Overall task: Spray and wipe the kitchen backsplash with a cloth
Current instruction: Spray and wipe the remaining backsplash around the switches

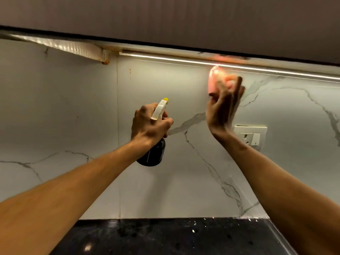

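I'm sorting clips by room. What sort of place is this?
Most likely a home kitchen: a marble-look backsplash runs under an overhead cabinet and down to a dark speckled counter.

The backsplash [55, 116] lies bare across the left and lower centre of the frame, open down to the dark countertop [165, 236]. Along the top the light strip [184, 60] and cabinet [165, 15] close it off, and a socket plate [251, 135] sits on the wall at centre right.
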